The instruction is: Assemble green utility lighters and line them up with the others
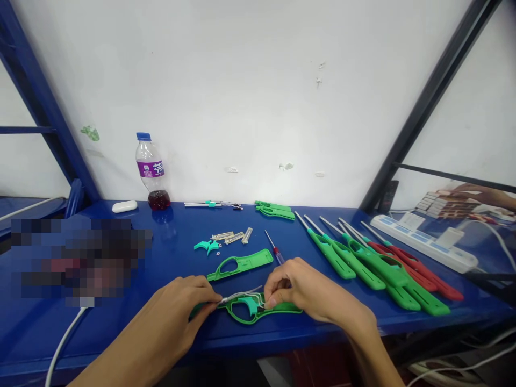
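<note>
A green lighter half-shell [252, 321], with a finger loop, lies near the table's front edge between my hands. Inside it sits a teal trigger [250, 305]. My left hand [193, 301] pinches the lighter's metal tube end at the shell's narrow left side; most of the tube is hidden. Thin white wires [244, 294] run from there to the right. Over the shell's handle part, my right hand [292, 282] is closed in a pinch beside the wires; what its fingertips hold is hidden. Just behind lies a second green half-shell [244, 263]. A screwdriver [278, 255] points away near my right hand.
Loose teal triggers [207, 246] and small clear parts [237, 236] lie mid-table. Metal tubes [209, 204] and green shells [275, 209] lie at the back. Assembled green lighters [365, 263], red lighters [427, 269] and a power strip [423, 242] are right, a bottle [151, 172] left.
</note>
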`<act>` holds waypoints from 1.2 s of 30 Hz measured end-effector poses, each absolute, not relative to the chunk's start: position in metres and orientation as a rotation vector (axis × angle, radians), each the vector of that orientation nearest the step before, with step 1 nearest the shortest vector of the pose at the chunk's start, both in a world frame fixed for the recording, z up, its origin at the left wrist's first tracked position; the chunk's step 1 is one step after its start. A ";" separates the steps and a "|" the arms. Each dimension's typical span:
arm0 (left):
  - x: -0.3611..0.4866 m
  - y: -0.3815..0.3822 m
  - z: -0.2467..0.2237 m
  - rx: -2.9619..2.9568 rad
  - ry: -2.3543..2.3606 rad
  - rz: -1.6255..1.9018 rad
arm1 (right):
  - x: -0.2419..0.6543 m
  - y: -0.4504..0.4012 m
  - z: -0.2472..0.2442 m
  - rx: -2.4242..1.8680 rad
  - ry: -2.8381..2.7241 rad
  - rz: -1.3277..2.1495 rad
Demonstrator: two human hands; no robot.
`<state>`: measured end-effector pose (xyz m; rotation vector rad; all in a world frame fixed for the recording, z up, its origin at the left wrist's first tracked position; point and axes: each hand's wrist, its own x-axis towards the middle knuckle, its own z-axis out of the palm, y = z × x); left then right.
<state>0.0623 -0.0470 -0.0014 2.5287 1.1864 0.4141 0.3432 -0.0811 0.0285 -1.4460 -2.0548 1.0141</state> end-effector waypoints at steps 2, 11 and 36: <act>0.064 -0.048 0.002 2.519 1.168 0.393 | 0.343 -0.082 0.029 -1.454 -2.058 1.014; 0.061 -0.050 0.000 2.586 1.085 0.495 | 0.342 -0.082 0.029 -1.494 -2.088 0.969; 0.084 -0.053 -0.016 2.686 1.049 0.630 | 0.343 -0.088 0.044 -1.473 -2.131 0.737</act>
